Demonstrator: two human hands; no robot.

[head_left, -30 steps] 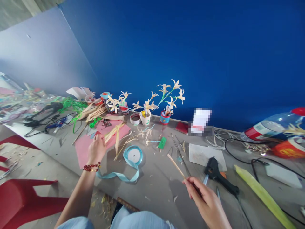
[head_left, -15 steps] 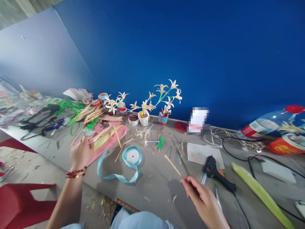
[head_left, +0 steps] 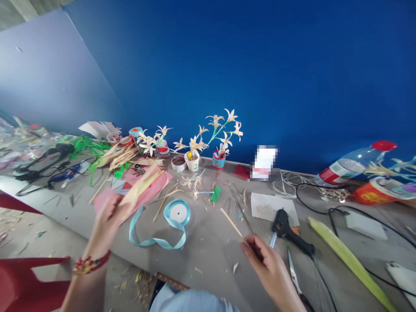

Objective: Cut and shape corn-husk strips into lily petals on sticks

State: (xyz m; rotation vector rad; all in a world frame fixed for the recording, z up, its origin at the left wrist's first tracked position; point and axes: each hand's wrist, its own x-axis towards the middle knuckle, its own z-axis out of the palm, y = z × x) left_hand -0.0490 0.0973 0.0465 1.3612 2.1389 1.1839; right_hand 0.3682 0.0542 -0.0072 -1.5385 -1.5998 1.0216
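Hands: left around strip, right around stick.

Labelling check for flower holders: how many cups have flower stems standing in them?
3, in a row along the blue wall: red-and-white cup on the left, white cup in the middle, blue cup on the right. More may be hidden further left.

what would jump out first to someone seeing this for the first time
The deep blue wall fills the back, with pale handmade flowers standing in small cups against it at mid-table. Nearer, the left hand holds pale strips over the pink paper beside a light blue ribbon spool, while the right hand pinches a thin stick next to a black glue gun.
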